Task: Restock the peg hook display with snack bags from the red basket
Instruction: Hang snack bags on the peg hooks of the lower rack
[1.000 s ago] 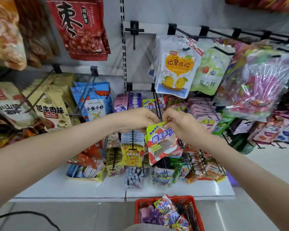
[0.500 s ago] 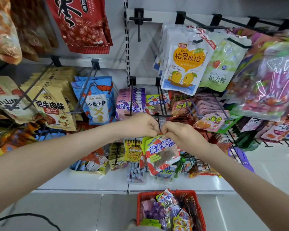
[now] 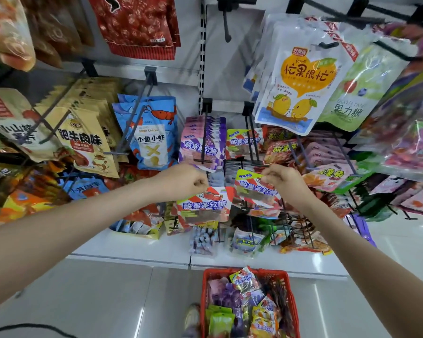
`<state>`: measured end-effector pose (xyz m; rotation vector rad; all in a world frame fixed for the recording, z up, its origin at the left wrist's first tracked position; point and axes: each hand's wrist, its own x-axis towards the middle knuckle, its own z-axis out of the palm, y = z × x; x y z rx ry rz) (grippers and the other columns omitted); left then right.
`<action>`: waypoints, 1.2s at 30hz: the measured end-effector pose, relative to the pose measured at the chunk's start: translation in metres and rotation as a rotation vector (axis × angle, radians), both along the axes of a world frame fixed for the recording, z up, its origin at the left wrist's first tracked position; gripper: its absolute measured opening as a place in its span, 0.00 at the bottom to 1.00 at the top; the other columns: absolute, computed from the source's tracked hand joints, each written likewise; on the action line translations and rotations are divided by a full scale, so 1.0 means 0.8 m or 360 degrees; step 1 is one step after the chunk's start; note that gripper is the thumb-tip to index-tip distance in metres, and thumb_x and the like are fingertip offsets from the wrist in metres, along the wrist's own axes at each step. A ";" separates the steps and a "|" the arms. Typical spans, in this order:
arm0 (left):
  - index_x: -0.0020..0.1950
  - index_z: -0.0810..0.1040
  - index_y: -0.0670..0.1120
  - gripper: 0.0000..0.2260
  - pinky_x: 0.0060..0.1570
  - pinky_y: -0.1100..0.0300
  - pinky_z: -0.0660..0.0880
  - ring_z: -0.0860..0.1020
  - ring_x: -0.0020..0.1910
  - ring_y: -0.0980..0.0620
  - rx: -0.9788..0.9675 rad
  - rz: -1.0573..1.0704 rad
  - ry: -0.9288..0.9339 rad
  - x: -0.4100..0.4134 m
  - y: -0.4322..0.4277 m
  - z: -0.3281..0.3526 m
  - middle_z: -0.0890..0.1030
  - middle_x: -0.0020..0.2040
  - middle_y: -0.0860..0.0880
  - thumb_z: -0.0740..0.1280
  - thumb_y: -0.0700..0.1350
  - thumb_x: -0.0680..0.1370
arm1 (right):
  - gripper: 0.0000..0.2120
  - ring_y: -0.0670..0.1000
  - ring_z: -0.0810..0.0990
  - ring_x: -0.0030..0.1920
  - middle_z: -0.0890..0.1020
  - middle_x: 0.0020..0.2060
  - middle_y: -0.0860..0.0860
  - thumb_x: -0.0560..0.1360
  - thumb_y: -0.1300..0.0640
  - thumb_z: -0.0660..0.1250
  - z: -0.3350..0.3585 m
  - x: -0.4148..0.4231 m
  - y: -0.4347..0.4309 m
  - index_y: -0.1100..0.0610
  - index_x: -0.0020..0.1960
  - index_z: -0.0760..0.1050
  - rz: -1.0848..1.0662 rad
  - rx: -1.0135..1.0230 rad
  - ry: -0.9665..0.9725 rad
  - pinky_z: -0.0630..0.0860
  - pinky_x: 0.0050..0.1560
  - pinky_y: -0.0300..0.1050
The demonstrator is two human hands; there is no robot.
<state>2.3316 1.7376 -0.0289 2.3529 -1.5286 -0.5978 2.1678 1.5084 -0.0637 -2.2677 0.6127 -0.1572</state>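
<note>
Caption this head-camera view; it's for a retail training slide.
Restocking: left hand pinches one snack bag, right hand a second bag, at peg hooks above the red basket.

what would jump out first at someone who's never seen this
Mid-frame, the left hand pinches a red and white snack bag and the right hand pinches a green-topped snack bag, in front of crowded peg hooks. A big white mango bag hangs upper right, and the red basket of packets sits at the bottom edge.
</note>
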 end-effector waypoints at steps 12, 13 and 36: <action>0.47 0.81 0.49 0.06 0.34 0.66 0.67 0.76 0.34 0.61 -0.0129 0.0081 0.0064 -0.013 -0.006 -0.024 0.81 0.38 0.55 0.64 0.47 0.79 | 0.16 0.51 0.74 0.46 0.77 0.43 0.56 0.71 0.80 0.56 -0.016 0.049 -0.008 0.68 0.52 0.76 -0.0137 0.0156 -0.0230 0.71 0.55 0.44; 0.46 0.81 0.49 0.06 0.33 0.69 0.66 0.75 0.33 0.63 -0.0149 0.0090 0.0104 -0.014 -0.008 -0.024 0.80 0.37 0.57 0.65 0.47 0.79 | 0.16 0.49 0.75 0.45 0.77 0.41 0.53 0.72 0.79 0.56 -0.015 0.050 -0.009 0.66 0.51 0.76 -0.0106 0.0143 -0.0241 0.71 0.55 0.41; 0.43 0.76 0.50 0.06 0.33 0.72 0.64 0.73 0.32 0.67 -0.0439 0.0137 0.0264 -0.008 -0.035 -0.033 0.74 0.31 0.61 0.64 0.47 0.79 | 0.09 0.45 0.74 0.39 0.74 0.39 0.52 0.78 0.67 0.57 -0.044 0.121 -0.047 0.62 0.56 0.72 -0.0367 -0.0073 -0.0461 0.66 0.37 0.33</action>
